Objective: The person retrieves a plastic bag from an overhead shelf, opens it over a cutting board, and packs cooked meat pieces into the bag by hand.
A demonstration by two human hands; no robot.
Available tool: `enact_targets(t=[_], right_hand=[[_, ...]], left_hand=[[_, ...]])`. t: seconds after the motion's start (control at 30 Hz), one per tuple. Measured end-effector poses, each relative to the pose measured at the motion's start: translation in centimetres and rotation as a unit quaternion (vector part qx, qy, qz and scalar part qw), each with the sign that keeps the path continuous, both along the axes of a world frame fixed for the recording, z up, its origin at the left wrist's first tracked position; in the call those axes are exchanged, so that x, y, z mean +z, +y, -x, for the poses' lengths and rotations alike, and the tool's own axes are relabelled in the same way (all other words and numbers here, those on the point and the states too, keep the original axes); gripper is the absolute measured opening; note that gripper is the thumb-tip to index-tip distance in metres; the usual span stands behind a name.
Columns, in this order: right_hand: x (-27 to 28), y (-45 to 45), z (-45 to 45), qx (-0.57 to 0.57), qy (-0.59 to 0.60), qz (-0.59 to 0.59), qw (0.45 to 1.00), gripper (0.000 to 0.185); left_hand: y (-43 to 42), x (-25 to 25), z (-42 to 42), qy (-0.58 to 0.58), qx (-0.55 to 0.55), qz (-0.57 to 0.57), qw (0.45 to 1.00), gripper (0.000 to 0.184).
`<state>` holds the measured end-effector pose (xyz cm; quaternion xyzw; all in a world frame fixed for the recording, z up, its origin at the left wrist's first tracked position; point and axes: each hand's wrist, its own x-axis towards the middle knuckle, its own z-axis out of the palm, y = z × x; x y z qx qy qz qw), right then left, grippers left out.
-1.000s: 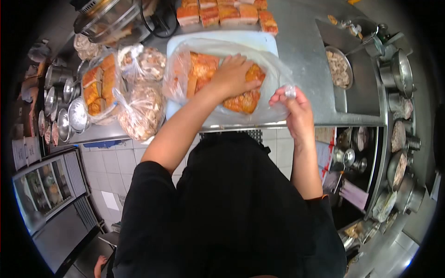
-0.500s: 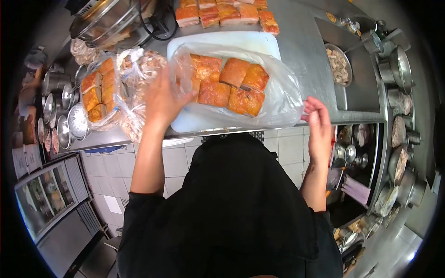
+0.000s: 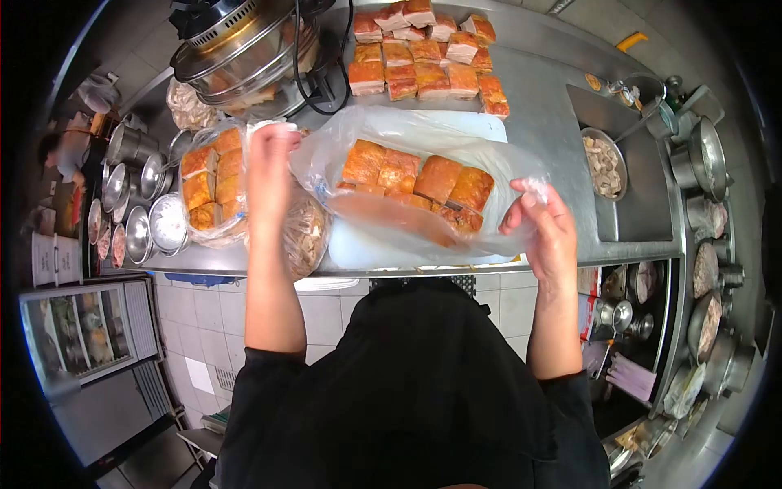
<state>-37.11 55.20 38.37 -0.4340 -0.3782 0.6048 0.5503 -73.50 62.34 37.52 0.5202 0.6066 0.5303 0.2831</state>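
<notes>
Counter [image 3: 538, 98]: bare steel ran to the right of the cutting board and lay under it.
Sink [image 3: 639, 216]: it was set into the steel, well to the right of the board, with pale chunks [image 3: 601, 167] gathered at its left side.
Appliance [image 3: 244, 73]: this round, glass-sided machine stood beyond the board, to its left.
Cutting board [image 3: 358, 248]: pale blue and largely covered, it showed mainly along its near and far edges.
Clear bag [image 3: 350, 130]: it lay spread over the board, its film loose and wide, its left part reaching past the board's left edge.
Other bags: a bag of orange-skinned pieces [image 3: 216, 179] sat to the left of the board, apart from it; a bag of brownish chunks [image 3: 305, 232] sat just beside the board's left edge, partly behind the left arm.
Loose blocks [image 3: 423, 73]: cut meat with orange tops and pale sides stood in rows beyond the board's far edge, outside any bag.
Left hand [image 3: 273, 155]: blurred, it was raised to the left of the board, near the film; whether its fingers were together or gripped anything, I cannot tell.
Right hand [image 3: 547, 228]: it was at the board's right edge, thumb and forefinger apparently pinched on the film.
Bagged pieces [image 3: 440, 179]: at least six lay side by side inside the clear film, above the board.
Bagging so far: filling looked well along, in my judgement; no knot showed on the film over the board, so closing seemed undone.
</notes>
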Motion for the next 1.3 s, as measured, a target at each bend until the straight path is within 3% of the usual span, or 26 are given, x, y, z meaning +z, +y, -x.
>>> enact_targets(t=[0.03,0.07,0.1,0.13,0.2,0.23,0.33,0.37,0.4,0.43,0.47,0.5,0.57,0.6,0.63,0.73,0.77,0.83,0.9,0.93,1.0,1.03,1.07,1.1,1.23,1.3], right_hand=[[0.1,-0.2,0.2,0.028,-0.016,-0.006,0.999,0.025],[0.3,-0.4,0.4,0.056,-0.032,-0.011,0.998,0.028],[0.6,-0.5,0.7,0.061,-0.029,-0.013,0.998,0.028],[1.0,-0.7,0.9,0.084,-0.045,-0.017,0.995,0.03],[1.6,-0.7,1.0,0.118,-0.076,-0.039,0.989,0.033],[2.1,-0.5,1.0,0.117,-0.074,-0.044,0.989,0.033],[3.2,-0.1,0.6,0.112,-0.077,-0.067,0.988,0.033],[3.3,0.4,0.4,0.101,-0.086,-0.067,0.989,0.033],[3.4,1.0,0.4,0.091,-0.094,-0.068,0.989,0.034],[3.7,1.4,0.4,0.093,-0.095,-0.071,0.989,0.034],[4.2,1.9,0.5,0.072,-0.064,-0.072,0.993,0.034],[4.6,2.3,0.4,0.051,-0.034,-0.073,0.995,0.034],[5.3,2.8,0.3,0.048,-0.023,-0.074,0.996,0.035],[5.7,3.0,0.3,0.049,-0.012,-0.082,0.995,0.035],[6.0,3.0,0.3,0.05,-0.002,-0.089,0.995,0.035],[6.1,2.6,0.6,0.059,-0.004,-0.083,0.995,0.037],[6.0,2.3,0.7,0.079,0.001,-0.081,0.994,0.037],[5.7,1.7,0.7,0.096,0.01,-0.071,0.993,0.039],[5.6,1.4,1.0,0.12,-0.011,-0.067,0.99,0.04],[5.7,1.2,1.1,0.113,-0.008,-0.057,0.992,0.042],[5.7,1.0,1.2,0.111,-0.004,-0.064,0.992,0.043],[5.8,1.1,1.2,0.106,0.001,-0.073,0.992,0.044],[5.7,1.2,1.7,0.102,0.003,-0.075,0.992,0.044],[5.5,1.5,2.6,0.12,-0.021,-0.078,0.989,0.046],[2.7,3.7,8.3,0.237,-0.136,-0.066,0.96,0.065],[1.8,4.8,11.3,0.262,-0.15,-0.024,0.953,0.07]], left_hand=[[-0.5,-0.2,-1.9,0.139,0.01,0.021,0.99,0.046],[-1.0,-0.4,-3.7,0.326,0.029,-0.005,0.945,0.045],[-1.2,-0.7,-4.7,0.502,0.048,-0.028,0.863,0.044],[-0.9,-1.5,-4.3,0.505,0.053,-0.028,0.861,0.044],[0.9,-2.6,-3.2,0.549,-0.044,0.113,0.827,0.031],[1.5,-2.3,-2.4,0.552,-0.042,0.108,0.826,0.031],[3.3,-1.5,-0.2,0.376,0.035,-0.038,0.925,0.018],[4.2,-0.9,0.3,0.376,0.036,-0.039,0.925,0.018],[4.9,0.3,0.6,0.175,-0.038,0.009,0.984,0.018],[5.1,1.9,0.6,-0.035,-0.112,0.055,0.992,0.019],[5.0,3.3,-0.3,-0.161,-0.117,0.083,0.976,0.02],[5.4,3.5,-0.1,-0.162,-0.117,0.08,0.977,0.02],[6.8,3.7,0.9,-0.362,-0.135,0.062,0.92,0.017],[6.2,5.4,1.4,-0.38,-0.159,0.085,0.907,0.015],[6.3,6.5,2.3,-0.359,-0.186,0.046,0.913,0.014],[4.5,10.7,2.4,-0.14,0.007,-0.093,0.986,0.02],[3.7,11.7,1.8,-0.065,0.081,-0.166,0.981,0.023],[0.9,13.9,-1.4,-0.038,0.064,-0.233,0.97,0.031],[-1.4,13.8,-4.7,0.26,-0.032,-0.254,0.931,0.036],[-1.3,13.0,-4.5,0.26,-0.031,-0.253,0.931,0.036],[-0.9,10.2,-3.4,0.523,0.02,-0.18,0.833,0.044],[-0.6,9.4,-2.9,0.525,0.019,-0.184,0.831,0.044],[-0.5,8.6,-2.3,0.383,-0.068,-0.063,0.919,0.049],[-0.5,8.3,-2.0,0.222,-0.153,0.065,0.961,0.053],[-1.2,8.7,-7.0,0.128,-0.261,0.052,0.955,0.056],[-1.1,9.2,-7.7,0.258,-0.336,-0.098,0.9,0.053]])
